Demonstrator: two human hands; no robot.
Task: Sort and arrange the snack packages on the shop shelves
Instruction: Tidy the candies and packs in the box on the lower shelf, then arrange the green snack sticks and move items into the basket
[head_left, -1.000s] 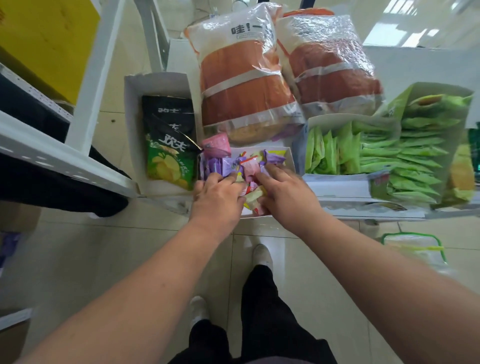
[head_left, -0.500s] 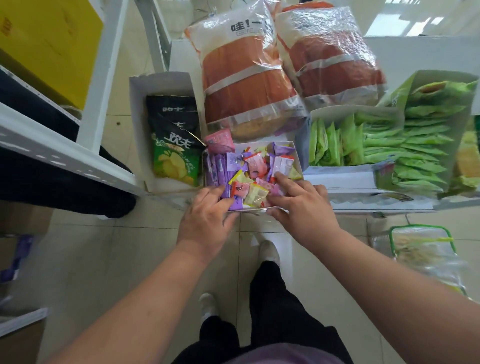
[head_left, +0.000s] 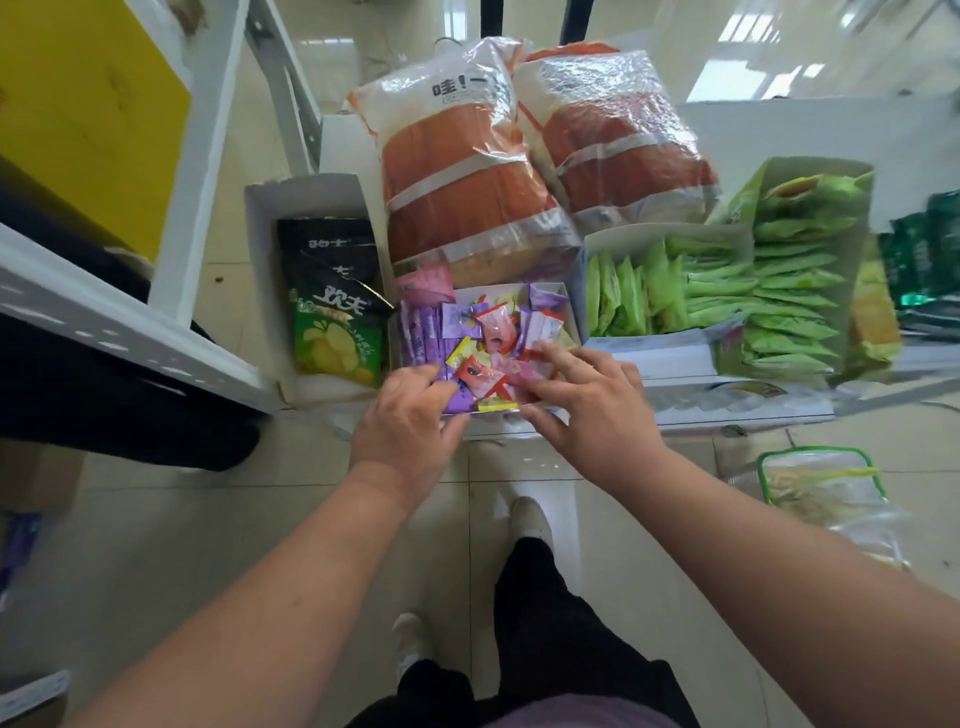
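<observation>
A small white candy box (head_left: 569, 312) holds several purple, red, pink and yellow wrapped sweets (head_left: 493, 332) at the shelf's front edge. My left hand (head_left: 410, 421) is at its front left corner, fingers curled over the purple packets (head_left: 421, 338) and thumb under the front rim. To the right, my right hand (head_left: 587, 405) lies with fingers spread and blurred on the red and pink sweets, thumb outside the front rim.
Two big orange bread bags (head_left: 457, 176) lie behind the box. A white box with a black-green chip bag (head_left: 332, 306) stands at left, and boxes of green packets (head_left: 717, 291) at right. A zip bag (head_left: 826, 488) lies on the tiled floor, with a white shelf frame (head_left: 130, 322) at left.
Both hands have drawn back from the middle of the candy box to its front edge. My right hand's fingers have spread over the sweets, which have shifted.
</observation>
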